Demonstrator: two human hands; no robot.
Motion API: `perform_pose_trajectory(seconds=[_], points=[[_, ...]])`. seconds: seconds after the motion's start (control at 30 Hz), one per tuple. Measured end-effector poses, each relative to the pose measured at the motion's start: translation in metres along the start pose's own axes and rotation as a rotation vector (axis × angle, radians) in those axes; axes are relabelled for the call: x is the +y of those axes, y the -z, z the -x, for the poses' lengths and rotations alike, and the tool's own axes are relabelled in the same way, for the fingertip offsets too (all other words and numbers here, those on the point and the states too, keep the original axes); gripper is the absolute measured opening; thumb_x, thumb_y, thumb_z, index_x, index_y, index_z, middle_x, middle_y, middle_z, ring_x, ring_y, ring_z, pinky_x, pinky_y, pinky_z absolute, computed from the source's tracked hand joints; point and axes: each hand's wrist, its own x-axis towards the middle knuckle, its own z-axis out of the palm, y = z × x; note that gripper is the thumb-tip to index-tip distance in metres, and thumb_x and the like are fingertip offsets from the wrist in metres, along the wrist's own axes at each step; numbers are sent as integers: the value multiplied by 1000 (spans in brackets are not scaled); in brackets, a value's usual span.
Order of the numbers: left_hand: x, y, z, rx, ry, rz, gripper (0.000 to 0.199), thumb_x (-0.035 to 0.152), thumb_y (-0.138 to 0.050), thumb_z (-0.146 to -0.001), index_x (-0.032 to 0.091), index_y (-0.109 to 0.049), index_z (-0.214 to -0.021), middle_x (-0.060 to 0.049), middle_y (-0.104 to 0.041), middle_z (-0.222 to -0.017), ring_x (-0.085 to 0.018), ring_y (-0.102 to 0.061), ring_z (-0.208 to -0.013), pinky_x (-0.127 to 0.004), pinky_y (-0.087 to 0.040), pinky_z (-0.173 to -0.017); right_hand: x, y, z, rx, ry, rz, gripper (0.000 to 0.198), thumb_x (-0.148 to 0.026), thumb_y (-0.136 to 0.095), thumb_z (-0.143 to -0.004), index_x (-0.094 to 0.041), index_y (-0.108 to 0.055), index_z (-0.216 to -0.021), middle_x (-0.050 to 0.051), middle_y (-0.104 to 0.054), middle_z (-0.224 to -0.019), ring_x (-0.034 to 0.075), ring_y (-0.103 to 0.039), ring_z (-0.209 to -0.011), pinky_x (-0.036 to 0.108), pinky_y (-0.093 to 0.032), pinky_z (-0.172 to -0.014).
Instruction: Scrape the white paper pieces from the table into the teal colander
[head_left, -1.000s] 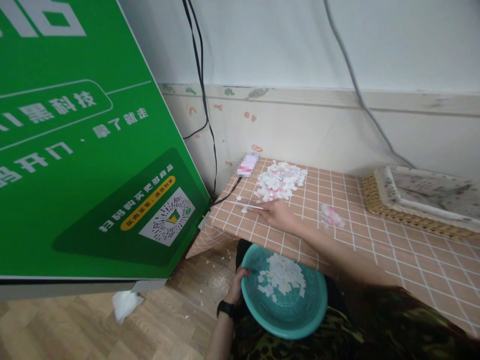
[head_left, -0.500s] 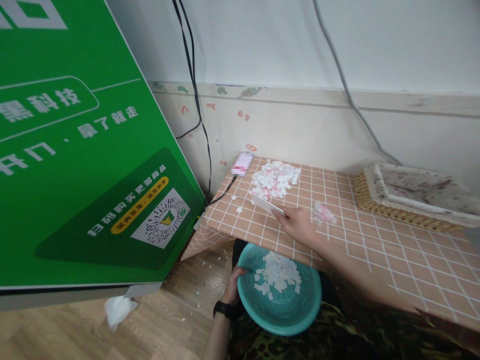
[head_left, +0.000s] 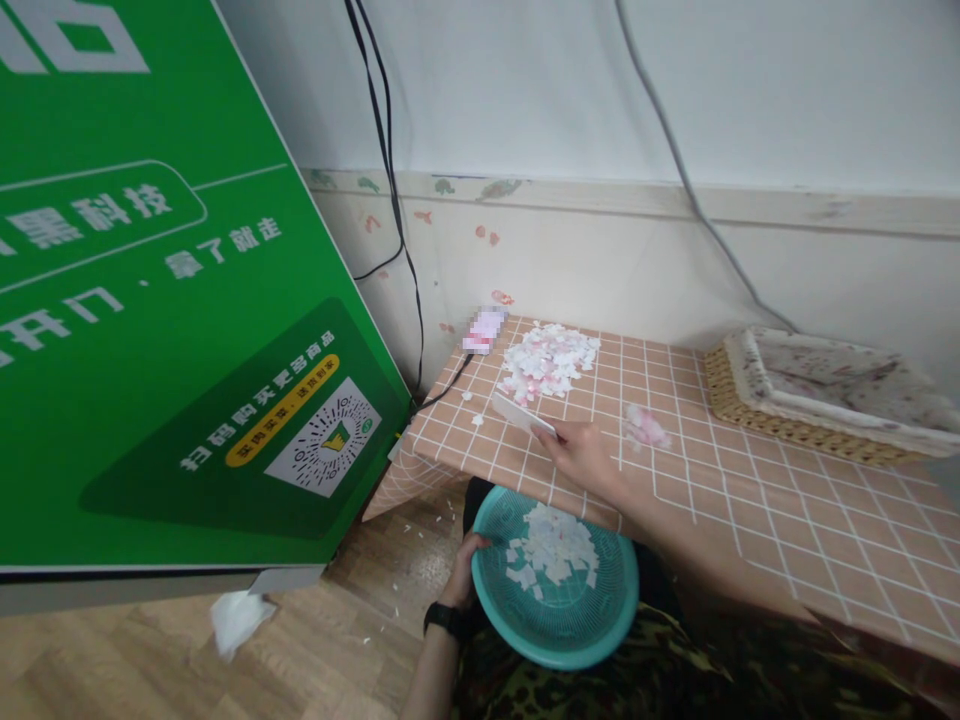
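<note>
My right hand (head_left: 583,455) grips a flat white card-like piece (head_left: 521,415) by its near end, low over the checked tabletop. Just beyond the piece lies a heap of white and pink paper scraps (head_left: 551,360). A few loose scraps are to its left. Below the table edge, my left hand (head_left: 469,560) holds the left rim of a teal plastic basket (head_left: 555,640). Inside the basket is a layer of white scraps (head_left: 555,545). My left wrist wears a black band.
A pink-and-white clump (head_left: 646,426) lies right of my right hand. The wicker basket (head_left: 795,415) with a cloth lining stands at the right. A phone (head_left: 485,330) on a cable is at the back left. A green panel (head_left: 187,400) rises at left; a white bag (head_left: 240,622) lies on the floor.
My right hand has drawn the white piece slightly toward me and left, away from the scrap heap. My left hand still holds the teal basket.
</note>
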Motion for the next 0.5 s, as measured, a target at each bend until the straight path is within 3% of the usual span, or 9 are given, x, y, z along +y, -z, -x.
perform_pose_trajectory(seconds=[0.2, 0.33, 0.5], points=[[-2, 9, -4, 25, -3, 66, 31, 39, -56, -83, 15, -64, -100, -7, -68, -99, -22, -63, -88, -41, -49, -78, 3, -3, 5, 81, -6, 32, 36, -36, -41, -92, -17, -68, -79, 4, -63, -58, 14, -54, -50, 25, -32, -51], [7, 25, -6, 36, 7, 94, 23, 30, -61, -72, 10, -70, -77, -8, -72, -70, -24, -65, -68, -38, -49, -68, -2, -7, 6, 17, 11, 10, 34, -34, -40, -93, -18, -69, -84, 5, -67, -64, 15, -57, -54, 25, -37, -54], [33, 49, 8, 61, -11, 130, 18, 27, -61, -68, 12, -70, -74, -6, -72, -66, -21, -64, -60, -34, -49, -64, -20, -17, 9, -90, 98, -107, 30, -30, -40, -93, -19, -69, -95, 5, -70, -76, 15, -61, -62, 24, -40, -59]])
